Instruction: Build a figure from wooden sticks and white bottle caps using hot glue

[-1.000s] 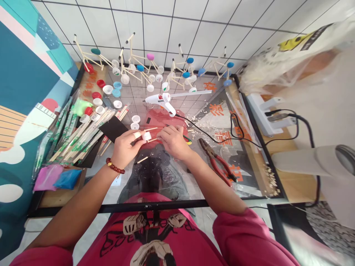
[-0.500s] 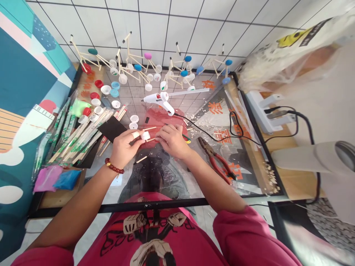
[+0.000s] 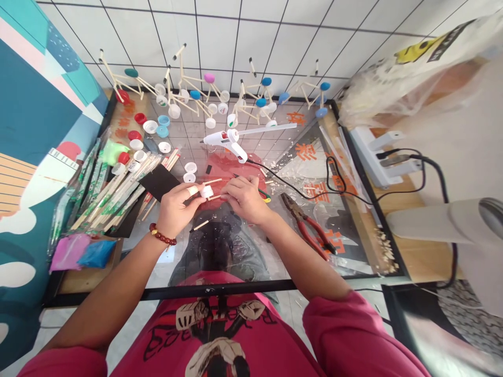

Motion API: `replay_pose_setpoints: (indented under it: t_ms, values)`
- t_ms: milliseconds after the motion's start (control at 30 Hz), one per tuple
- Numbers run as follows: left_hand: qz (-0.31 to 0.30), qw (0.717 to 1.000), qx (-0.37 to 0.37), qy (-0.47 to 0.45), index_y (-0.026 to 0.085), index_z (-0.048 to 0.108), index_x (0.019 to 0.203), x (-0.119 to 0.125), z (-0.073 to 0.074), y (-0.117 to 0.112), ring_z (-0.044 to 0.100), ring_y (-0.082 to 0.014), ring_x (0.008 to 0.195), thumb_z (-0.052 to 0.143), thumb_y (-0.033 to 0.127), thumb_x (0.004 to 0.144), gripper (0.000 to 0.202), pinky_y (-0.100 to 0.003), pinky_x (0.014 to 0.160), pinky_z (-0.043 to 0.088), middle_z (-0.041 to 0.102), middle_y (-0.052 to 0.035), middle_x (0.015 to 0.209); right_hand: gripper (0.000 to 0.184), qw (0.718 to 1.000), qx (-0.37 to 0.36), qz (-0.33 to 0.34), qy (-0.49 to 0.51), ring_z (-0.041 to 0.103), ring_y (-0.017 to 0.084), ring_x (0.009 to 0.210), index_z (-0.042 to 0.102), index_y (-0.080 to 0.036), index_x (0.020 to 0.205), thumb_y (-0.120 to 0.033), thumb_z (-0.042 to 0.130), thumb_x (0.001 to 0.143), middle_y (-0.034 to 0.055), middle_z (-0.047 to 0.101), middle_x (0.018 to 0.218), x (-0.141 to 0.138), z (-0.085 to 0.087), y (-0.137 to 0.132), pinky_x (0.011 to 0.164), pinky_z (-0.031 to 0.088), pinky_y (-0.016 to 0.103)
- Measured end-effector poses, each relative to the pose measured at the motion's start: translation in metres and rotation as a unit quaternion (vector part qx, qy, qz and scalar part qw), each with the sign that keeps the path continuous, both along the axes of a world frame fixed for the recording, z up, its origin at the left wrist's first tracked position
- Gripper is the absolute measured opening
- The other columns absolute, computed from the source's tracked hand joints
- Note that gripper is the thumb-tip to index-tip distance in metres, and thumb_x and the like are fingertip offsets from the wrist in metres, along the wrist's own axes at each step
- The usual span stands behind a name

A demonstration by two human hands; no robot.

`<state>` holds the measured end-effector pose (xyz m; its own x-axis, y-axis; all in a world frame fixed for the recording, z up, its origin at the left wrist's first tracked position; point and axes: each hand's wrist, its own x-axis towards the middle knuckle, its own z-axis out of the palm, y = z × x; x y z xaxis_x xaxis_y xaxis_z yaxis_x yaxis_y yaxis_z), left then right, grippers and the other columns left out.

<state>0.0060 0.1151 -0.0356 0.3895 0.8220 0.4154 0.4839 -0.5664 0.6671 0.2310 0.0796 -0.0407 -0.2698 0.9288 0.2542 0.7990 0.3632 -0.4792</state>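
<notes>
White bottle cap is sitting between your hands, just above the red sheet. You are pinching it with your left hand, its fingers closed against the cap's side. Your right hand is curling in beside the thin wooden sticks, though I cannot tell whether it is gripping them. Working with both hands close together is steadying the joint well.

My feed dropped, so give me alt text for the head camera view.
The left hand holds a white bottle cap, thin wooden sticks beside it and the right hand at their ends; a white hot glue gun and red-handled pliers lie nearby.
</notes>
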Motion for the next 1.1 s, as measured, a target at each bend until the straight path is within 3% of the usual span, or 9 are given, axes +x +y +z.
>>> replay_pose_setpoints:
  t_ms: [933,1100]
  values:
    - [0.006,1.000,0.007,0.020,0.020,0.077,0.105,0.0022,0.0052,-0.0015,0.073,-0.0200,0.096,0.071,0.023,0.087,0.020,-0.033,0.092,0.059,0.077,-0.0054,0.108,0.018,1.000,0.012,0.014,-0.004,0.056,0.022,0.101,0.069,-0.022,0.106,-0.032,0.056,0.100,0.0055,0.072,0.103,0.0033,-0.0054,0.0005,0.089,0.021,0.039]
    - [0.002,1.000,0.009,0.016,0.021,0.077,0.105,0.0027,0.0049,-0.0014,0.073,-0.0197,0.095,0.071,0.025,0.087,0.019,-0.032,0.089,0.060,0.077,-0.0048,0.107,0.019,1.000,0.008,0.017,-0.010,0.055,0.021,0.099,0.072,-0.023,0.100,-0.031,0.054,0.101,0.0050,0.071,0.100,0.0027,-0.0032,0.0002,0.090,0.021,0.039]
